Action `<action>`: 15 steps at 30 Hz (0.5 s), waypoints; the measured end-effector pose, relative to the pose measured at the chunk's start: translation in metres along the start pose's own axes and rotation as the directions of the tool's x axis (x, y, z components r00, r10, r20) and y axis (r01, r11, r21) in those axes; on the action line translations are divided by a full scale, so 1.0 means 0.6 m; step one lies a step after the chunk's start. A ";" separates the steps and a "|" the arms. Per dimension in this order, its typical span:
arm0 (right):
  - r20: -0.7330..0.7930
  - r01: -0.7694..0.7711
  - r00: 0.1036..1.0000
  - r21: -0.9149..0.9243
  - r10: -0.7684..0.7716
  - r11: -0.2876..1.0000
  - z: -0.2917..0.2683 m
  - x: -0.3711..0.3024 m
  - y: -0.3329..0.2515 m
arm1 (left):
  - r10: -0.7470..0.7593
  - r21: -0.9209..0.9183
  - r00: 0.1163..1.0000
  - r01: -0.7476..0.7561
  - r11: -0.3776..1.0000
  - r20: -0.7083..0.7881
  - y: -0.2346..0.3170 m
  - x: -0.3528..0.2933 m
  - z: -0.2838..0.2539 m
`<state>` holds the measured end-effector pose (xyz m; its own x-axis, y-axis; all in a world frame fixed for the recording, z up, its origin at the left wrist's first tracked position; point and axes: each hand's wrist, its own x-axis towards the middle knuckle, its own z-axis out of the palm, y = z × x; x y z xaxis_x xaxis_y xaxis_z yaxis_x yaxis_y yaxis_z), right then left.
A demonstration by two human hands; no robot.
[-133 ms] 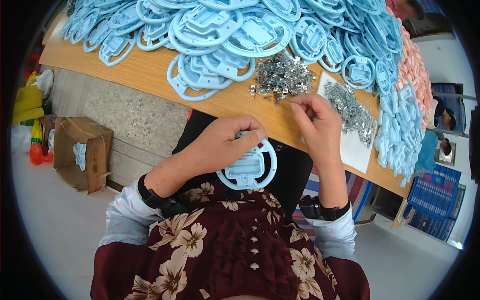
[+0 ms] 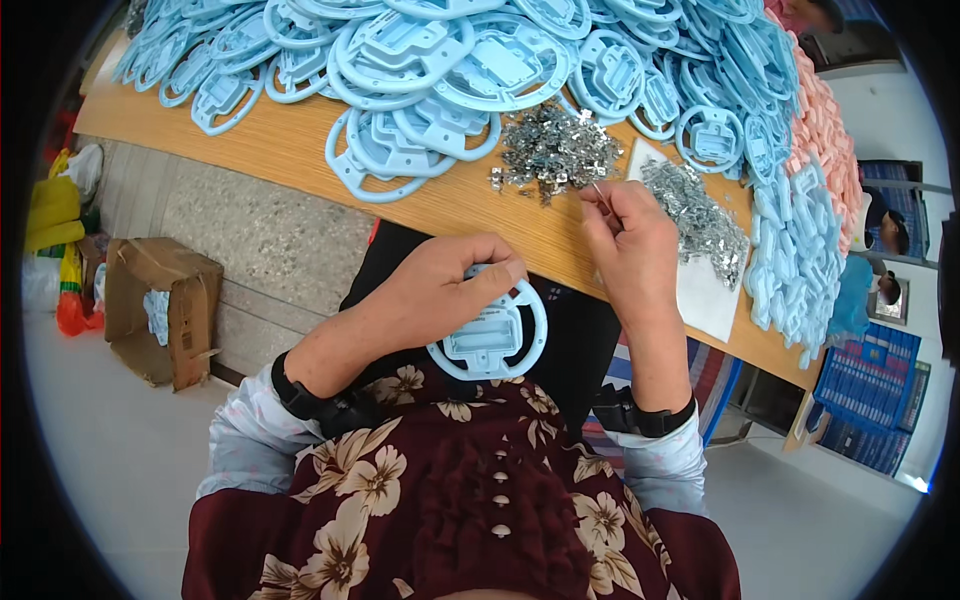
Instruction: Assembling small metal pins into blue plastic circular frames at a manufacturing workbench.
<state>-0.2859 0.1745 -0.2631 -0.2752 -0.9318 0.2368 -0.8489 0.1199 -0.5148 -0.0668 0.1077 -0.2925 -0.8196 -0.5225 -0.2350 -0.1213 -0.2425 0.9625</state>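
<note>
My left hand (image 2: 450, 285) is closed on a light blue plastic toy steering wheel (image 2: 497, 333), thumb and fingers gripping its upper rim. The wheel hangs over my lap, with a rectangular recess in its middle facing up. Over the table's near edge, my right hand (image 2: 636, 235) is closed in a pinch, fingertips beside a heap of small shiny metal pieces (image 2: 560, 150). A thin, pale sliver shows at those fingertips; what it is I cannot make out. Right of that hand, a second heap of silvery metal pieces (image 2: 695, 212) lies on a white sheet (image 2: 708, 300).
Many light blue wheels (image 2: 405, 50) are piled across the far side of the wooden table (image 2: 270, 150). Small pale blue parts (image 2: 795, 260) and pink parts (image 2: 830, 150) lie along the right. An open cardboard box (image 2: 190, 320) stands on the floor at left.
The view has shifted slightly. The pale sliver at my right fingertips shows more clearly now. My left hand keeps its hold on the wheel.
</note>
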 end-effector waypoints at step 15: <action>-0.017 -0.040 0.999 -0.513 0.037 0.857 0.005 -0.002 0.017 | -0.036 0.007 0.999 0.036 0.999 0.028 -0.007 0.010 0.007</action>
<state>-0.2927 0.1758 -0.2708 -0.3138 -0.9208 0.2317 -0.9483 0.3162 -0.0280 -0.0737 0.1090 -0.2976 -0.8302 -0.4902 -0.2654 -0.1541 -0.2557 0.9544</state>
